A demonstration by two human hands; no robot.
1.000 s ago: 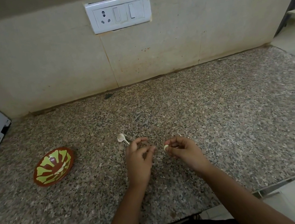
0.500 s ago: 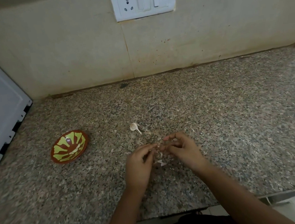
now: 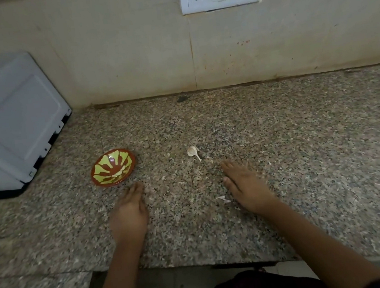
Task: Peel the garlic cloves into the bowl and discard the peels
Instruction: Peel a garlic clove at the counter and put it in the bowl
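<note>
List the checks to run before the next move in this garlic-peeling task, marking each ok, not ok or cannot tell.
1. Left hand free: ok, flat on the speckled granite counter, holding nothing.
2. Right hand free: ok, fingers straight, nothing held.
3. Round brown bowl with yellow-green pattern reachable: ok, just beyond the left hand.
4. Peels discarded: not ok, a white papery peel scrap lies beside the right hand.
5. White garlic piece with a stalk, peeled: cannot tell.
</note>
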